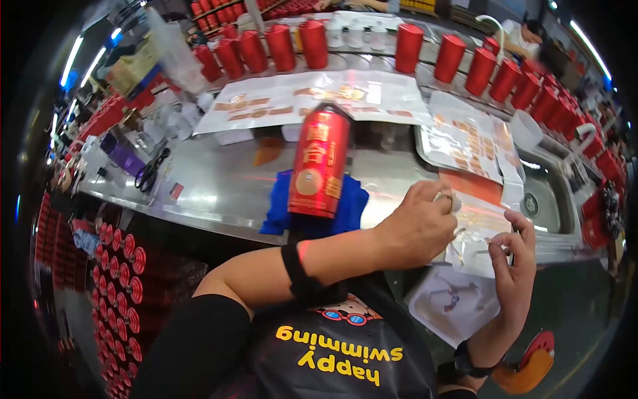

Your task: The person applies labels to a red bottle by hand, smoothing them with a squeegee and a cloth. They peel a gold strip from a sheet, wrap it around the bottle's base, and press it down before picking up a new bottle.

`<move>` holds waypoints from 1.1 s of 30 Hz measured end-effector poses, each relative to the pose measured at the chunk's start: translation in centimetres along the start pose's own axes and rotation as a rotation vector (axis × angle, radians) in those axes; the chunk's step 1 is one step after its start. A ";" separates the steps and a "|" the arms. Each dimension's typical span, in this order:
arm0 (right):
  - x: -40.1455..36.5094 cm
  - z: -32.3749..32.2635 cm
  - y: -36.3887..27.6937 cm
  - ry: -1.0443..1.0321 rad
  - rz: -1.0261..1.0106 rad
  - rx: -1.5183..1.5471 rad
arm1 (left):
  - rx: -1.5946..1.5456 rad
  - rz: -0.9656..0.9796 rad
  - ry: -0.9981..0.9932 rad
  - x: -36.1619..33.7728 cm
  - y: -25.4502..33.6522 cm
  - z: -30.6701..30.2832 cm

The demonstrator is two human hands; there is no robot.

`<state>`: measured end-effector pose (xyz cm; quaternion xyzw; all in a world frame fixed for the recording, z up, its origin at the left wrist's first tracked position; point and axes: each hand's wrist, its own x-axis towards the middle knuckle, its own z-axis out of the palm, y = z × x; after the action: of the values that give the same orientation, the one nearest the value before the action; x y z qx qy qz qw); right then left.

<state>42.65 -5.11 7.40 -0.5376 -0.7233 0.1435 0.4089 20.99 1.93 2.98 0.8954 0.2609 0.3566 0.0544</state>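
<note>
My left hand reaches across to the right, fingers curled closed around a small whitish object whose kind I cannot make out. Beside it, my right hand is bent over a shiny sheet, thumb and fingers curled together. Something thin and pale shows at its fingertips, too small to name. To the left, a red canister with gold lettering lies tilted on a blue cloth, apart from both hands.
Sheets of gold decals cover the table's back, with more on a tray. Red canisters line the conveyor behind. A sink is at right. Below the edge hangs a white bin. Another person sits beyond.
</note>
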 end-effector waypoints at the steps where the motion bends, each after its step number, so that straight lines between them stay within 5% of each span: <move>1: 0.3 0.7 -0.9 -0.029 -0.012 0.008 | -0.023 -0.005 -0.008 -0.9 0.2 -2.1; 6: 2.1 5.2 -5.1 -0.126 -0.134 0.081 | 0.116 -0.204 0.152 -9.4 -1.5 -11.2; 11: 3.9 10.5 -7.9 -0.261 -0.210 0.165 | 0.196 -0.554 0.218 -17.6 -6.6 -10.1; 21: 5.3 14.0 -11.9 -0.339 -0.281 0.129 | 0.421 -0.276 0.103 -16.3 -6.2 -12.8; 25: 5.5 14.3 -13.1 -0.321 -0.346 0.089 | -0.156 -0.318 0.196 -14.2 -5.4 -14.1; 29: 5.7 15.0 -14.3 -0.307 -0.368 0.110 | -0.304 -0.215 0.054 -13.6 -6.3 -12.8; 33: 5.3 15.3 -11.9 -0.328 -0.300 0.104 | -0.308 -0.404 0.215 -14.7 -5.1 -13.6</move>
<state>22.89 -1.35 7.90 -0.3719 -0.8434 0.2037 0.3300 0.80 -2.35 2.63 0.7633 0.3813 0.4671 0.2321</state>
